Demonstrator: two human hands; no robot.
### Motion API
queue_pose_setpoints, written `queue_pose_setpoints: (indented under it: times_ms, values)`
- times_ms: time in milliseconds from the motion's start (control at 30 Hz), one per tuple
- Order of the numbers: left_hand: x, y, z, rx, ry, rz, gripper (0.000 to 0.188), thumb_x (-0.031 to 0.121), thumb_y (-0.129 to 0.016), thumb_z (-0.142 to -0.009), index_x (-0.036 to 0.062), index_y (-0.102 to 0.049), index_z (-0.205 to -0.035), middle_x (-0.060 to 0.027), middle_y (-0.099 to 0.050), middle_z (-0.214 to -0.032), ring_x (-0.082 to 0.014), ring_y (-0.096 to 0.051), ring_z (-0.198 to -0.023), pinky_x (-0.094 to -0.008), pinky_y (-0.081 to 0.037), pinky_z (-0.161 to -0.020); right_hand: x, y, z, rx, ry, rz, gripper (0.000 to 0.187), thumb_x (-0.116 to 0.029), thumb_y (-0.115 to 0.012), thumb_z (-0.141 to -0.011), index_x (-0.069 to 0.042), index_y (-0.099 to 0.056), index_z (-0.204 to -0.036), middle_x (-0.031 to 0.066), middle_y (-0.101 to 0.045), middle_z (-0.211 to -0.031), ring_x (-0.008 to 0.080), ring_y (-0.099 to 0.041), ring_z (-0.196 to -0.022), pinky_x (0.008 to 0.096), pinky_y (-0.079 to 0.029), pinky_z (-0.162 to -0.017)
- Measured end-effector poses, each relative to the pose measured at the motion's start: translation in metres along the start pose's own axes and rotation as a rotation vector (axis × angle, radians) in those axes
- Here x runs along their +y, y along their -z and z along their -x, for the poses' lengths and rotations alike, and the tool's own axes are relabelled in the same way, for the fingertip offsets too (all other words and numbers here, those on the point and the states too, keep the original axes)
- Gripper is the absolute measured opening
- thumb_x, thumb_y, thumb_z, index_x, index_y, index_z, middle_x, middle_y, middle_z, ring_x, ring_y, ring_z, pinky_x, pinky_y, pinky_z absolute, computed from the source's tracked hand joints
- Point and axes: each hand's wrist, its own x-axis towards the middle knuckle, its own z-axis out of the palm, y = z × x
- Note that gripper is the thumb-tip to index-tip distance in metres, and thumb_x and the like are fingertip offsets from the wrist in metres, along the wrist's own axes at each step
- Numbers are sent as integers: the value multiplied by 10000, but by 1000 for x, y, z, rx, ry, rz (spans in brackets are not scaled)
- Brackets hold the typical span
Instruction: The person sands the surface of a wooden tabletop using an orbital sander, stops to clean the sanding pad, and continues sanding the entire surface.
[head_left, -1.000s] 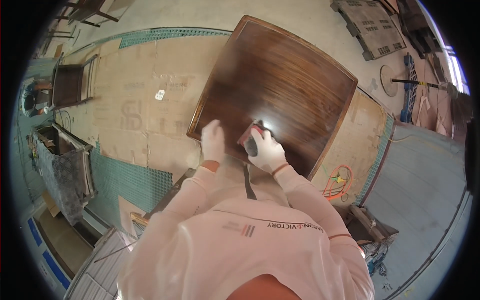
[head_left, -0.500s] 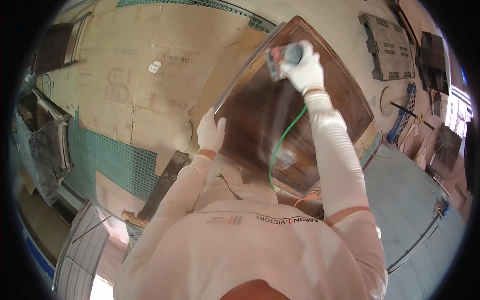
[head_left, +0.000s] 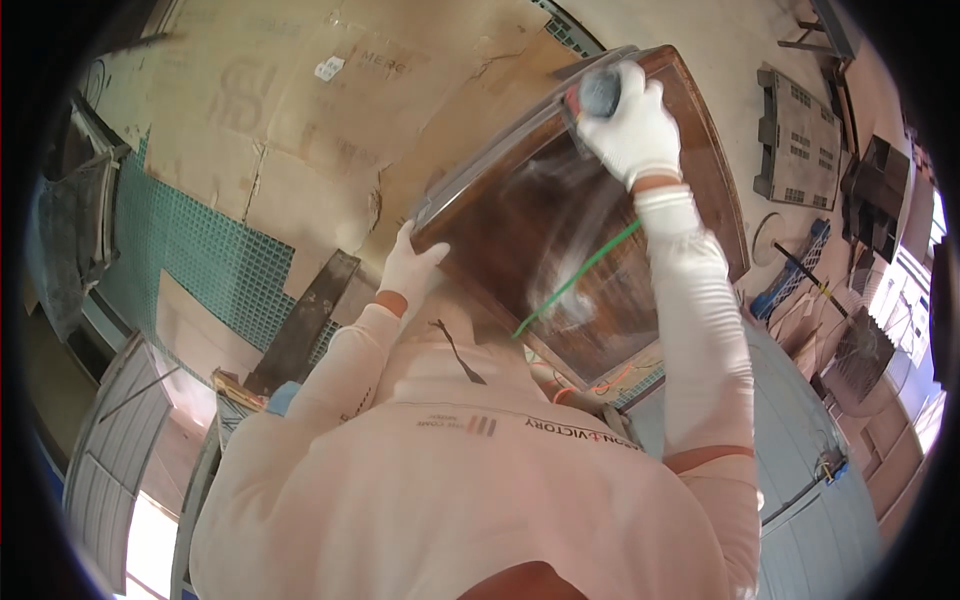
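A dark brown wooden panel with a raised border lies tilted in front of me, pale dust streaked across its face. In my gloved right hand is a small handheld power sander with a dark round top and a reddish body. It is at the panel's far left border; its pad is mostly hidden. A green hose runs from beneath my right wrist back over the panel toward my body. My gloved left hand grips the panel's near left edge, the thumb over the top.
Large cardboard sheets lie over green mesh on the left. A dark beam lies by my left forearm. To the right are a plastic pallet, a caged fan and a grey-blue surface. Orange cord shows near the panel's lower edge.
My right hand has moved the sander toward the panel's far left border. The panel's left side shows more now, and the whole view has shifted. My left hand stays at the edge.
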Motion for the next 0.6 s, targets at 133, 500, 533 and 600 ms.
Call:
queue_pose_setpoints:
  times_ms: [133, 500, 533, 600]
  values:
    - [16, -1, 12, -11, 52, 35, 942, 337, -777, -816, -26, -285, -1533, -206, -611, -1306, -295, -608, -1164, -362, -461, -1013, -17, -6, -29, -201, 3, 106, 649, -344, -725, -777, -108, -450, -1315, 250, -551, -1237, 455, -648, -1060, 494, -544, -909]
    - [-42, -23, -6, -27, -108, 260, 634, 277, -748, -839, 17, -525, -1373, -146, -648, -1250, -262, -605, -1154, -355, -450, -1018, -102, -49, 74, -381, 364, 40, 568, -252, -739, -765, -103, -434, -1220, 236, -550, -1113, 442, -679, -917, 488, -573, -795]
    - [-39, -25, -4, -23, -103, 219, 630, 278, -746, -841, 23, -525, -1373, -142, -644, -1262, -265, -604, -1158, -356, -450, -1016, -93, -47, 65, -325, 280, 70, 580, -260, -746, -763, -104, -437, -1228, 234, -550, -1130, 440, -680, -931, 484, -574, -803]
    - [-23, -21, 3, 4, -96, 138, 621, 279, -743, -845, 33, -526, -1373, -136, -635, -1284, -270, -600, -1166, -358, -451, -1012, -86, -44, 50, -330, 140, 109, 603, -298, -756, -769, -103, -443, -1246, 240, -549, -1172, 444, -681, -947, 478, -577, -808]
